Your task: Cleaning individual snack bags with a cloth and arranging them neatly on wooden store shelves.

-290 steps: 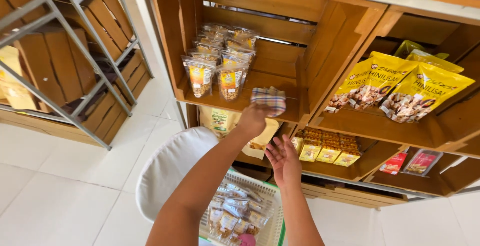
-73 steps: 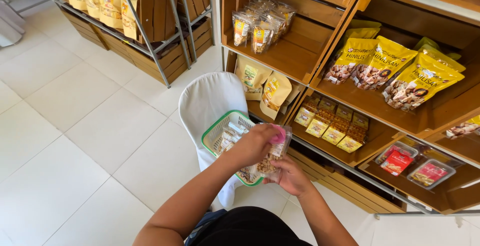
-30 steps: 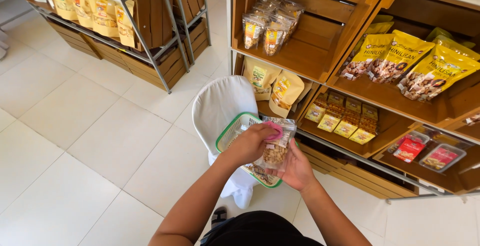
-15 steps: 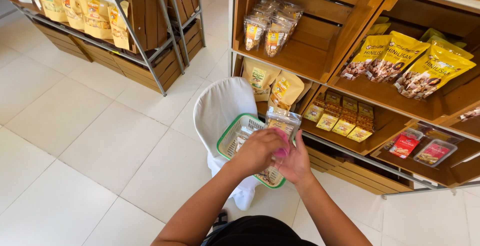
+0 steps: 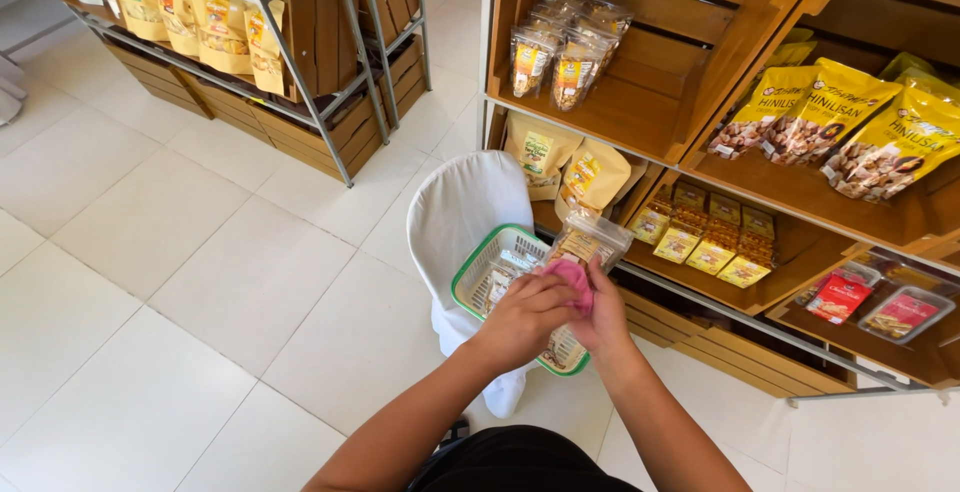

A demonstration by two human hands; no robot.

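White floor tiles [image 5: 200, 252] spread under a small shop corner lined with wooden crate shelves [image 5: 640, 117]. Just in front of the person, the left hand [image 5: 525, 317] is curled around a pink cloth [image 5: 572, 282] and presses it against a clear snack pouch [image 5: 590, 242]. The right hand [image 5: 605, 317] sits tight beside the left, its fingers closed on the lower part of that same pouch, so both hands meet at the packet. The pouch stands tilted, its top end pointing up and away from the hands toward the shelves, with light-coloured snacks showing through the film.

Directly beneath and just to the left of the hands sits a white plastic basket with a green rim [image 5: 478, 282], holding more clear pouches. The basket rests on a chair with a white cover [image 5: 465, 212], whose rounded back rises beyond the left hand.

Past the hands, on the low shelf, two tan stand-up pouches [image 5: 570, 167] lean side by side. Beyond the right hand lie rows of small yellow packets [image 5: 710, 242], and farther right two flat trays with red labels [image 5: 870, 302]. Higher up, above the hands, a crate holds a cluster of clear pouches with orange labels [image 5: 560, 47], and to its right large yellow bags [image 5: 840, 127] lean forward. Well off to the left of the hands, a metal rack [image 5: 300, 62] carries more tan pouches and wooden crates.
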